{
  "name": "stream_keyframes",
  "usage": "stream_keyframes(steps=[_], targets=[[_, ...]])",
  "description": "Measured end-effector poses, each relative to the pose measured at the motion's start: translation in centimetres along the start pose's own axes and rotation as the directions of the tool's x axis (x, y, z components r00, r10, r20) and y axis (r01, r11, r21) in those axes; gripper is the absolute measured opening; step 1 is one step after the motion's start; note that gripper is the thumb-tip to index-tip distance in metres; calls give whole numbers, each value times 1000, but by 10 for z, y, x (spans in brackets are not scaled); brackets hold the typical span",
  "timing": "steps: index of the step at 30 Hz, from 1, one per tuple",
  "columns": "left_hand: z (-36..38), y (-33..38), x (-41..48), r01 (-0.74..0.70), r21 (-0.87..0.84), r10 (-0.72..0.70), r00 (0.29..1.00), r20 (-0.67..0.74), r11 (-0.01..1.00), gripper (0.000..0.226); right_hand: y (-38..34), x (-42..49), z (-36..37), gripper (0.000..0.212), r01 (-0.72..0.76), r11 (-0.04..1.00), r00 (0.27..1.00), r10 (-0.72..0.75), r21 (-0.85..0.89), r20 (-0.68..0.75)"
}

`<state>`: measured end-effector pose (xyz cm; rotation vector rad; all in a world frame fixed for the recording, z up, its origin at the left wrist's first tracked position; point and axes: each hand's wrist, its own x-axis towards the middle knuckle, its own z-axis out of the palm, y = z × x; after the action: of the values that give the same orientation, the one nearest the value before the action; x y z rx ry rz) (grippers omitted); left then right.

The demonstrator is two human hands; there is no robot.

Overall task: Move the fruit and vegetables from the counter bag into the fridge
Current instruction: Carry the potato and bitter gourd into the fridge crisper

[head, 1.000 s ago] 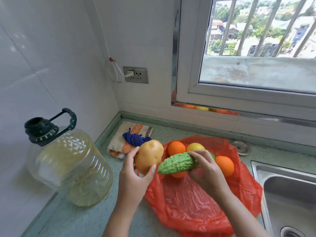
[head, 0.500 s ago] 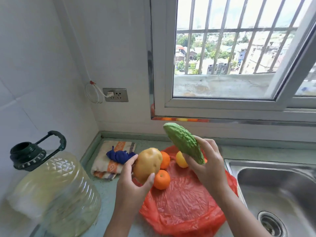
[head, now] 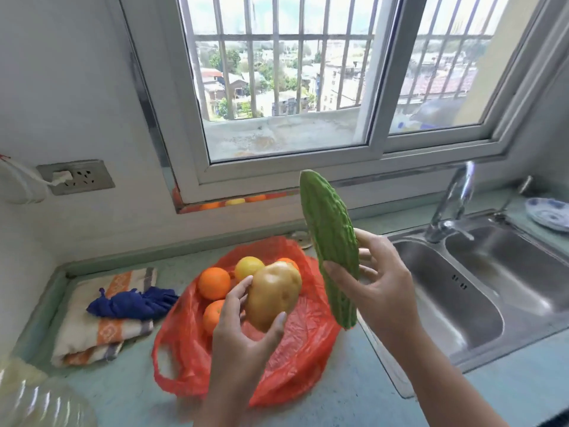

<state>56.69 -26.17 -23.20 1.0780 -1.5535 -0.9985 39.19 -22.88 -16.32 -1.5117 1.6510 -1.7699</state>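
A potato (head: 274, 295) is held in the left grip (head: 243, 331), thumb and fingers curled round it, above the red plastic bag (head: 295, 349) spread on the counter (head: 354, 396). A bitter gourd (head: 331, 238) is clasped nearly upright in the right grip (head: 385, 291), tip toward 11 o'clock. Oranges (head: 214, 283) and a yellow fruit (head: 248, 266) are seen in the bag, toward its 11 o'clock; a steel sink (head: 462, 297) lies at 3 o'clock.
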Motion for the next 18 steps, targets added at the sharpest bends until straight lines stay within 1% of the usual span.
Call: stream_keyframes(steps=[4,8,11,14,16,18], targets=[[38,16,-2,-63,-41,67,992,108,997,62,0,-12,-46,44,-33,999,994,32,-9,-101],[92,44,-13,-119,-110,142,963,231,987,60,-5,-31,-109,43,-54,998,971,44,-37,-237],[138,65,-33,-158,-144,198,926,322,977,59,-12,-53,-163,42,-57,993,946,20,-104,-323],[183,85,-61,-164,-184,226,891,395,969,58,-16,-83,-216,40,-84,983,922,15,-162,-388],[214,105,-90,-181,-206,258,850,459,962,57,-19,-109,-259,41,-122,973,888,18,-198,-460],[244,126,-121,-194,-224,286,802,525,955,57,-24,-136,-303,43,-151,969,837,20,-195,-547]])
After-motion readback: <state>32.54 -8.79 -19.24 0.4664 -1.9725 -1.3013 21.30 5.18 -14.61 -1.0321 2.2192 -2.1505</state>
